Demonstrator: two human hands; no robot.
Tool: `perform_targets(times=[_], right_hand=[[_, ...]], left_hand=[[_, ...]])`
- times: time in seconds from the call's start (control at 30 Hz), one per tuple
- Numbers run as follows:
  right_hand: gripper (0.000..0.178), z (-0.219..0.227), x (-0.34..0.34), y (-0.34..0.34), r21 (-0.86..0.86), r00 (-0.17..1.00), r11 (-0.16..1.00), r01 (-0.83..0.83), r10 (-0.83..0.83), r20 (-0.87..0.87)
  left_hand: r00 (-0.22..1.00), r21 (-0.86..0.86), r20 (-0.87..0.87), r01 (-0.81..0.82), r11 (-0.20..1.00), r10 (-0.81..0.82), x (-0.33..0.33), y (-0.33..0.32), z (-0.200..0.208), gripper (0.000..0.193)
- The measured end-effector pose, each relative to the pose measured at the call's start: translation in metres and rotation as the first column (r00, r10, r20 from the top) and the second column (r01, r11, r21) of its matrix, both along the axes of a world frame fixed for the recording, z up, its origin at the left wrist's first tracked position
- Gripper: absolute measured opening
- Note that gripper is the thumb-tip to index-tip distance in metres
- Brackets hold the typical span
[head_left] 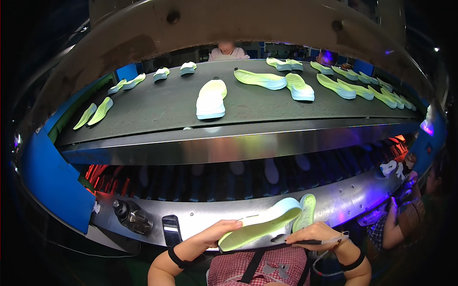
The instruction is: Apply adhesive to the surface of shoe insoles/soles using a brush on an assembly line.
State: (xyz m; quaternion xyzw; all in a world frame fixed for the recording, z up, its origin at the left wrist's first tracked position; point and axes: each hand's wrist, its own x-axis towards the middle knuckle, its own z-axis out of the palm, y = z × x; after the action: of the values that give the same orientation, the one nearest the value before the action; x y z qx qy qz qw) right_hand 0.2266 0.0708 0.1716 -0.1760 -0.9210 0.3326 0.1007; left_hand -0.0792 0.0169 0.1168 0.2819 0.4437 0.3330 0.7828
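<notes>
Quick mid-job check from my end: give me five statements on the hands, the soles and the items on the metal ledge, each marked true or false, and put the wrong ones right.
1. The left hand holds a yellow-green sole. True.
2. The right hand is empty. False: the right hand holds a slim dark tool.
3. The bottle is left of the phone. True.
4. The dark belt carries no soles. False: many soles lie on it.
5. A second sole shows beside the upper end of the held one. True.
</notes>
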Motion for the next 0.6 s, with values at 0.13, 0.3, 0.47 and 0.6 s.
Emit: perform_targets(times=[0.13,0.3,0.47,0.6], right_hand=[[0.026,-0.001,-0.007,-0.009,-0.388,0.952,0.916,0.107,-0.207,-0.227],[0.024,-0.029,-0.035,-0.021,-0.685,0.861,0.703,0.193,-0.455,-0.225],[0.019,-0.066,-0.043,-0.019,-0.703,0.751,0.637,0.317,-0.621,-0.224],[0.018,-0.074,-0.044,-0.019,-0.616,0.694,0.691,0.379,-0.652,-0.304]], left_hand=[[0.963,-0.027,0.255,-0.082,0.996,0.086,0.009,0.003,-0.003,0.045],[0.806,-0.130,0.570,-0.102,0.986,0.158,0.038,0.007,-0.029,0.049],[0.809,-0.143,0.550,-0.154,0.978,0.208,0.043,0.002,-0.041,0.049],[0.792,-0.162,0.566,-0.165,0.973,0.229,0.045,0.003,-0.043,0.050]])
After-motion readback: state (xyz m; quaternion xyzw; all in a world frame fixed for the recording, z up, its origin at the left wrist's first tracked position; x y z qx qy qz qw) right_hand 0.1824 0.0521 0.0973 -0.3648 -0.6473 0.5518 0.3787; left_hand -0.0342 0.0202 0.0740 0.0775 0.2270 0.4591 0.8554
